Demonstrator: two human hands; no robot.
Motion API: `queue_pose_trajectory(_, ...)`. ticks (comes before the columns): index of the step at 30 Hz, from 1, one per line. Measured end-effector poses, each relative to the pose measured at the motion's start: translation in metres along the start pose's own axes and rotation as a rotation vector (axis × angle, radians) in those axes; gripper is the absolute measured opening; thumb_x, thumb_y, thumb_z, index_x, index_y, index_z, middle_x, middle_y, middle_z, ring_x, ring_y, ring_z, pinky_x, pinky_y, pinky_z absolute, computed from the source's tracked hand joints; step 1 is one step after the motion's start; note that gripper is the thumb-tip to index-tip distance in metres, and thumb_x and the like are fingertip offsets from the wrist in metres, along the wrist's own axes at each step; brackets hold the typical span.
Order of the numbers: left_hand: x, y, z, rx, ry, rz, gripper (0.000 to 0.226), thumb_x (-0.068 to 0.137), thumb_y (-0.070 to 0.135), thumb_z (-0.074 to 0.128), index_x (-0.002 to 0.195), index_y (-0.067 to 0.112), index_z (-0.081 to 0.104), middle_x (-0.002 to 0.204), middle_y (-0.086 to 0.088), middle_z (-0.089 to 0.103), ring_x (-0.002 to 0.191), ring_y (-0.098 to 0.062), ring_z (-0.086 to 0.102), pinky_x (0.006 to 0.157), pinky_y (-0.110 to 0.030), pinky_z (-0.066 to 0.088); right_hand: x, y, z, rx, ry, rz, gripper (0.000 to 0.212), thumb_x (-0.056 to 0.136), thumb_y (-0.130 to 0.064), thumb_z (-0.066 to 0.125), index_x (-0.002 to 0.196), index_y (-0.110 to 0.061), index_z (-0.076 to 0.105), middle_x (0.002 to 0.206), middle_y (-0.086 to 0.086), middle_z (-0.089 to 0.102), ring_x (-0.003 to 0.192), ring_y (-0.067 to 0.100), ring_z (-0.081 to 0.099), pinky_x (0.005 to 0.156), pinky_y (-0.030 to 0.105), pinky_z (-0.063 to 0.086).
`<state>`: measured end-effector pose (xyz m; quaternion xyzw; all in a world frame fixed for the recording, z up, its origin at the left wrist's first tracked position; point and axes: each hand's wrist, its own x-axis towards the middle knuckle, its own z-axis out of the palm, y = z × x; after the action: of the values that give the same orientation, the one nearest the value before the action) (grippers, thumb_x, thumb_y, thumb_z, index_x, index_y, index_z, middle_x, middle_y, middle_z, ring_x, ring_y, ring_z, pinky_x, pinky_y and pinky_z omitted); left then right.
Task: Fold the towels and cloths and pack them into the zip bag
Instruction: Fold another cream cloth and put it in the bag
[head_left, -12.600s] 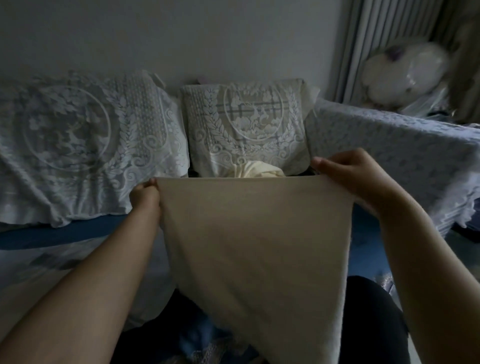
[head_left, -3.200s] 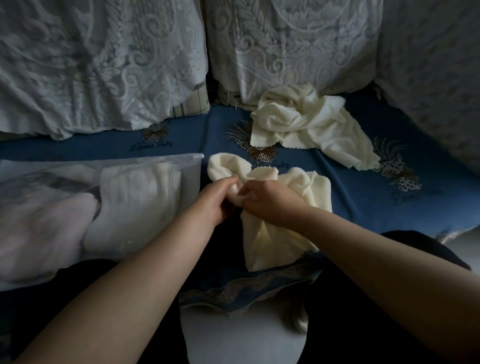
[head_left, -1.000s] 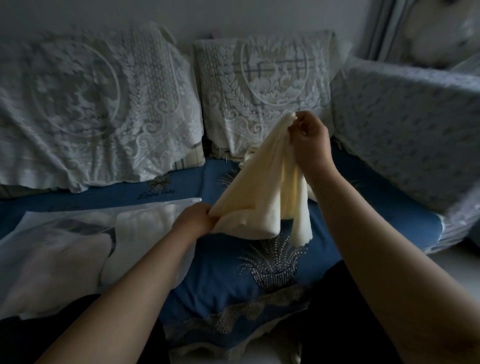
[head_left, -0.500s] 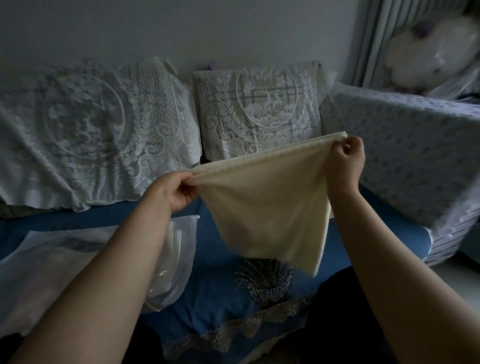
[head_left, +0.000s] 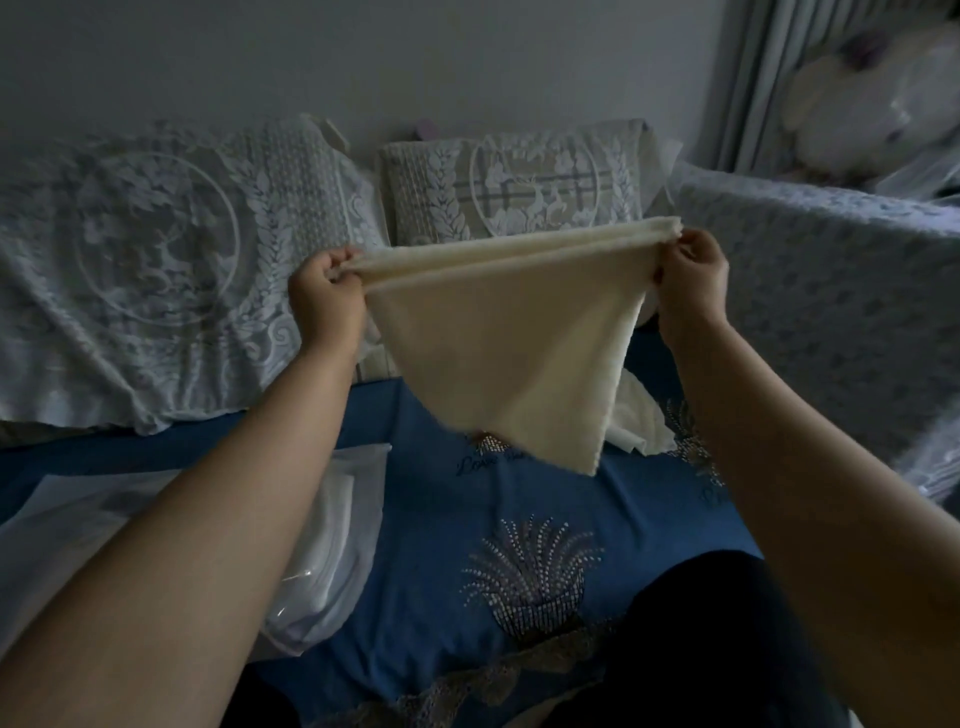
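Left hand (head_left: 326, 296) and right hand (head_left: 688, 283) each pinch a top corner of the cream cloth (head_left: 509, 338), stretching it flat for folding.

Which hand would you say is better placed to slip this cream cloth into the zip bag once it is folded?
Left, probably: the left hand pinches the cream cloth on the side above the zip bag; the right hand holds the far corner.
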<state>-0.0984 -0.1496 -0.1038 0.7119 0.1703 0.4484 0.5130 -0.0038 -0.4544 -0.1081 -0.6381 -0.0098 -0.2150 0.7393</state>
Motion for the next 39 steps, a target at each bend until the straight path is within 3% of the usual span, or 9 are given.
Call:
queue_pose_trajectory(3,-0.012,-0.015,-0.008,0.293,-0.126,0.105,0.027,0.087,0.003,0.048,0.099,0.019,0.065,0.103,-0.003,0.066,0.090,-0.022,0.065,0.077,-0.039,0.058,-0.011,0.012,-0.016,0.001,-0.058,-0.022,0.019,0.092,-0.015,0.050,0.076,-0.025,0.055,0.071,-0.007,0.053,0.063,0.004,0.049,0.059,0.018,0.043)
queue_pose_trajectory(10,-0.074,-0.059,-0.035,1.164,-1.176,-0.143,0.039,0.084,-0.007,0.035,0.098,0.016,0.064,0.084,-0.014,0.068,0.061,-0.021,0.071,0.047,-0.024,0.048,-0.046,0.088,-0.057,-0.642,-0.439,0.258,0.018,0.090,-0.015,0.048,0.078,-0.009,0.059,0.073,0.005,0.052,0.073,0.021,0.049,0.060,0.028,0.039)
queue_pose_trajectory(13,-0.090,-0.064,-0.044,1.306,-1.497,-0.271,0.046,0.086,-0.008,0.034,0.117,0.017,0.057,0.088,-0.007,0.059,0.055,-0.011,0.067,0.045,-0.020,0.045,-0.056,0.096,-0.068,-1.156,-0.858,0.457,0.020,0.090,-0.008,0.049,0.071,-0.011,0.055,0.066,0.005,0.055,0.055,0.014,0.053,0.047,0.021,0.046)
queue_pose_trajectory(17,-0.106,-0.070,-0.045,1.357,-1.754,-0.345,0.036,0.089,-0.006,0.040,0.115,0.016,0.051,0.081,-0.001,0.056,0.052,-0.006,0.065,0.050,-0.019,0.044,-0.065,0.101,-0.084,-1.147,-1.200,0.767,0.010,0.093,-0.011,0.051,0.099,-0.007,0.058,0.068,0.007,0.058,0.052,0.015,0.057,0.053,0.025,0.053)
queue_pose_trajectory(21,-0.127,-0.086,-0.046,1.362,-1.901,-0.487,0.030,0.091,0.008,0.053,0.119,0.016,0.049,0.080,-0.001,0.062,0.057,-0.010,0.065,0.053,-0.020,0.044,-0.064,0.117,-0.084,-1.207,-1.439,0.821,0.008,0.097,-0.014,0.050,0.093,-0.015,0.056,0.073,0.002,0.064,0.065,0.009,0.065,0.066,0.023,0.049)
queue_pose_trajectory(24,-0.136,-0.105,-0.037,1.173,-1.772,-0.472,0.024,0.093,0.033,0.056,0.109,0.015,0.059,0.091,0.000,0.071,0.060,-0.011,0.065,0.053,-0.022,0.047,-0.071,0.137,-0.076,-1.202,-1.520,0.877,0.007,0.096,-0.017,0.053,0.096,-0.017,0.060,0.079,0.001,0.066,0.072,0.009,0.065,0.069,0.022,0.048)
queue_pose_trajectory(29,-0.132,-0.141,-0.007,1.107,-1.067,0.069,0.024,0.094,0.016,0.043,0.108,0.025,0.061,0.117,-0.001,0.058,0.102,-0.024,0.057,0.078,-0.033,0.045,-0.079,0.166,-0.054,-1.250,-1.325,0.783,0.017,0.094,-0.017,0.054,0.105,-0.007,0.064,0.080,0.004,0.067,0.061,0.013,0.062,0.055,0.021,0.048)
queue_pose_trajectory(34,-0.132,-0.176,0.021,0.952,-1.156,0.099,0.042,0.089,0.004,0.043,0.121,0.024,0.061,0.129,-0.002,0.058,0.119,-0.024,0.050,0.096,-0.034,0.042,-0.070,0.195,-0.036,-1.213,-0.880,0.459,0.031,0.093,-0.030,0.054,0.078,-0.004,0.052,0.084,0.015,0.060,0.074,0.026,0.059,0.066,0.033,0.049)
queue_pose_trajectory(39,-0.123,-0.189,0.043,0.956,-1.318,0.054,0.044,0.092,0.013,0.048,0.133,0.028,0.046,0.132,-0.003,0.051,0.109,-0.025,0.055,0.088,-0.034,0.046,-0.072,0.211,-0.029,-1.095,-0.732,0.539,0.033,0.085,-0.037,0.064,0.092,-0.005,0.056,0.088,0.007,0.057,0.076,0.020,0.055,0.058,0.026,0.040)
